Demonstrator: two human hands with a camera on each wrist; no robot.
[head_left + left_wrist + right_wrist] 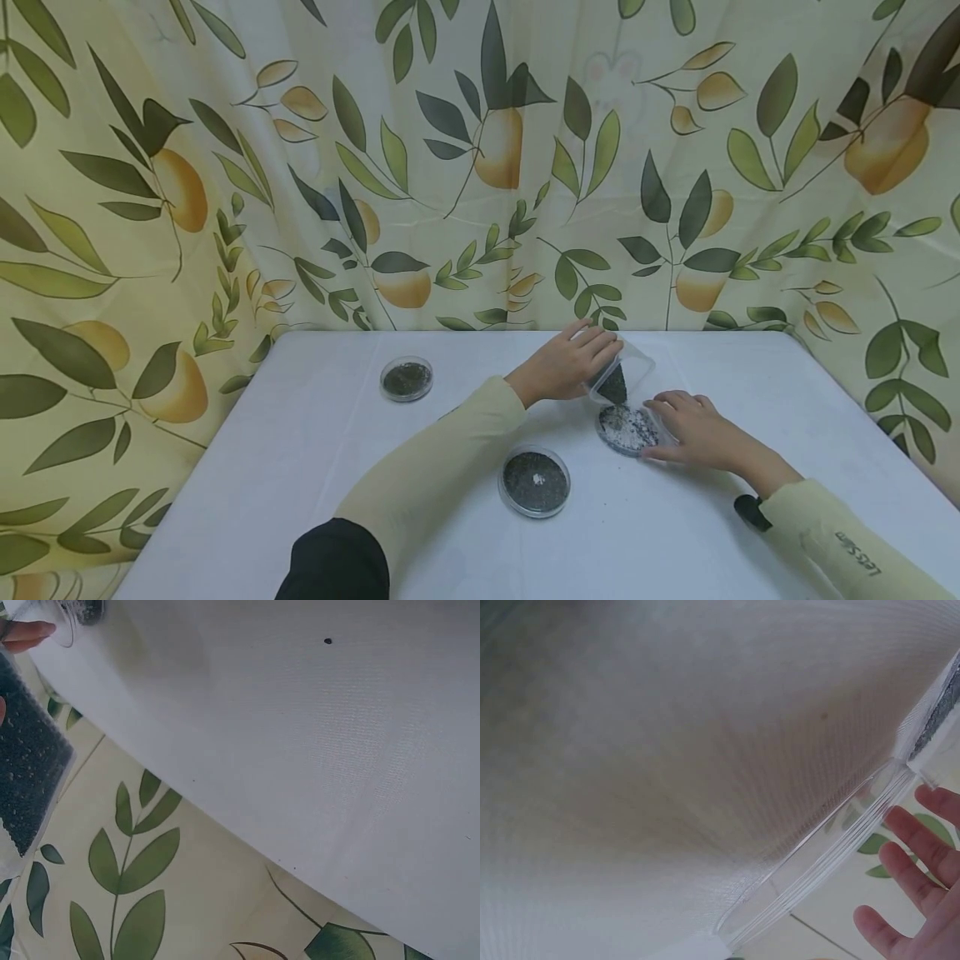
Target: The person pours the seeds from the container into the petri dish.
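Note:
My left hand (567,363) grips a clear plastic box (595,388) by its side, tilted down over a petri dish (628,429). Dark granules (613,385) lie against the box's lower corner, just above the dish. White and dark bits are scattered inside that dish. With thumb and fingers spread about its right rim, my right hand (701,433) holds the dish. The box's dark contents (26,757) fill the left of the left wrist view. In the right wrist view, a clear plastic edge (817,862) stands beside the left hand's fingers (922,836).
A second petri dish (536,481) of dark granules, with a small white patch in the middle, sits nearer me. Another dish (407,379) with dark contents stands at the back left. The white-covered table (300,467) ends at a leaf-patterned curtain (450,242). A dark speck (328,641) lies on the cloth.

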